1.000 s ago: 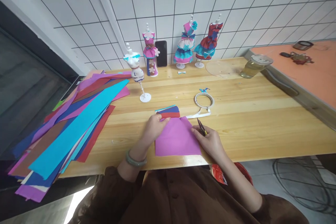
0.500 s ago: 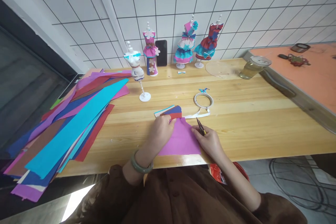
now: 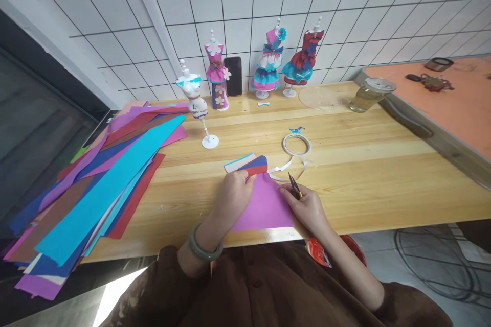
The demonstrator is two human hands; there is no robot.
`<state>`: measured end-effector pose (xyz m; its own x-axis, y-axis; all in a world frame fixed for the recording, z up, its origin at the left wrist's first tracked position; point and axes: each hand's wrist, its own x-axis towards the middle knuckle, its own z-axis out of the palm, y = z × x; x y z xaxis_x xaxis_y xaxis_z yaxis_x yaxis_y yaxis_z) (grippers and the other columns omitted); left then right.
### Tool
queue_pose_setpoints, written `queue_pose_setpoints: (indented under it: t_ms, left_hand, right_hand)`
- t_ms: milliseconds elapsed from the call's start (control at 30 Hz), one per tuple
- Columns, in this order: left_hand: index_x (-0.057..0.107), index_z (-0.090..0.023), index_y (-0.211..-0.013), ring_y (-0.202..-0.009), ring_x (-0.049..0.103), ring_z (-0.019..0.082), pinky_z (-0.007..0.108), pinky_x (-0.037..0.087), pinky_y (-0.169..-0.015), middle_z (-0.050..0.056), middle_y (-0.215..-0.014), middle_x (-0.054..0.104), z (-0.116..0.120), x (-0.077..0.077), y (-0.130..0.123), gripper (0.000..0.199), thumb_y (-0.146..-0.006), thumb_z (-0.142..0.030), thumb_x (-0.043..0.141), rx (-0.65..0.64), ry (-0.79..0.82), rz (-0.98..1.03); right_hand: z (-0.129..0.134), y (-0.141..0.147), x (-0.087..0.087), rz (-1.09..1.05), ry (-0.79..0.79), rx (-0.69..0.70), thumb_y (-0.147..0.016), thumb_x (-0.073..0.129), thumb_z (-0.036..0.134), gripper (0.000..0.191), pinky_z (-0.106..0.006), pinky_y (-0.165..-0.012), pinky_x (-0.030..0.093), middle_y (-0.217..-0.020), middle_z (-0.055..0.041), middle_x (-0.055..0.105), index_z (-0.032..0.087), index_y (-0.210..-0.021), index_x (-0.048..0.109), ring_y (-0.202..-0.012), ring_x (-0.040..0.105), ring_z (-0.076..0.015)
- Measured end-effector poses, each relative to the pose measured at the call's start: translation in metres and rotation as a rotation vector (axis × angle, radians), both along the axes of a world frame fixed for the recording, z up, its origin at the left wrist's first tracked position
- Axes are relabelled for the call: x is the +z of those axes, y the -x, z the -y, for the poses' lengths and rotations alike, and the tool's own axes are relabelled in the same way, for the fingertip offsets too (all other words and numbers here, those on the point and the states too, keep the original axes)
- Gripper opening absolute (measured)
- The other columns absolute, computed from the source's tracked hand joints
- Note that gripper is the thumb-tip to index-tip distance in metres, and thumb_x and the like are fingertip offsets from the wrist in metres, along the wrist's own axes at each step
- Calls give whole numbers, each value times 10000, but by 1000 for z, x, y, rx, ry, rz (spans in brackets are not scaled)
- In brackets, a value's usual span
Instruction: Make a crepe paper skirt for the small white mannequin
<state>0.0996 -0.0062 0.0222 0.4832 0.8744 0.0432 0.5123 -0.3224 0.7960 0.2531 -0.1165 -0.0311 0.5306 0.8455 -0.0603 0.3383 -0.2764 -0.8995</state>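
Note:
A purple sheet (image 3: pixel 264 207) lies at the table's front edge between my hands. My left hand (image 3: pixel 237 194) is closed on its upper left corner, beside a small red and blue piece (image 3: pixel 256 167) that lies over a white strip with a blue edge (image 3: pixel 240 162). With my right hand (image 3: pixel 305 204) I pinch the sheet's right edge and also hold dark-tipped scissors (image 3: pixel 294 184), which point up and away. Beyond the hands a roll of white tape (image 3: pixel 296 145) rests flat, its loose end (image 3: pixel 282 167) trailing toward the sheet.
Coloured strips (image 3: pixel 115 173) are heaped at the left. A bare white mannequin (image 3: pixel 195 97) stands near three dressed ones (image 3: pixel 217 71), (image 3: pixel 269 64), (image 3: pixel 305 59). A phone (image 3: pixel 233 76) leans on the wall. A lidded cup (image 3: pixel 369 97) stands at the back right.
The red and blue piece has shifted slightly right and its red part shows more. The loose tape end has changed its curve. Both hands keep their holds.

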Motion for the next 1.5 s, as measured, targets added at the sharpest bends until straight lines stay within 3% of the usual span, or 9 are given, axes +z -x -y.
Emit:
queue_pose_setpoints:
  t_ms: [200,333,500,700,1100,1333,1500]
  left_hand:
    - [687,-153,-785,-525,439,125,243,290,-509,11,-581,594,-7,19,12,283,-770,-371,507,25,66,-2]
    - [676,-150,-876,-651,548,161,240,370,-547,33,-768,666,-15,5,22,329,-764,-410,507,-2,218,113]
    - [670,-128,-847,-639,563,158,235,398,-532,37,-762,665,-19,-15,30,344,-736,-427,540,-21,408,209]
    - [614,-124,-664,-545,499,124,219,349,-479,-9,-572,567,-18,-27,34,360,-717,-473,539,59,347,211]
    - [585,-150,-687,-636,535,140,227,391,-549,-10,-615,579,-17,-38,34,325,-770,-452,496,85,287,238]
    - [570,-167,-977,-811,594,172,286,466,-705,38,-924,644,-19,-33,38,309,-772,-395,539,-100,377,312]
    - [488,-192,-1177,-1039,541,225,357,428,-887,75,-1169,568,-20,-34,43,534,-675,-260,657,-180,392,330]
  right_hand:
    - [3,1,2,4,-30,27,-758,548,408,290,-332,-709,464,-836,-71,691,158,-832,674,-787,618,-235]
    - [6,0,3,16,-30,83,-776,539,410,298,-331,-696,468,-860,-73,690,159,-868,671,-787,618,-232]
    - [9,-1,3,50,-19,114,-782,540,391,266,-338,-737,463,-880,-66,692,173,-861,670,-821,624,-234]
    - [8,-3,5,69,31,96,-781,533,407,286,-322,-691,469,-862,-57,698,170,-865,669,-792,633,-234]
    - [14,-4,8,114,94,64,-774,539,393,271,-346,-759,475,-909,-56,696,187,-903,660,-862,634,-246]
    - [15,-6,1,114,70,31,-750,565,379,278,-382,-825,474,-941,-76,690,183,-931,642,-882,634,-245]
    - [10,-10,0,121,66,50,-738,579,349,277,-380,-840,468,-967,-73,684,188,-957,630,-902,631,-240]
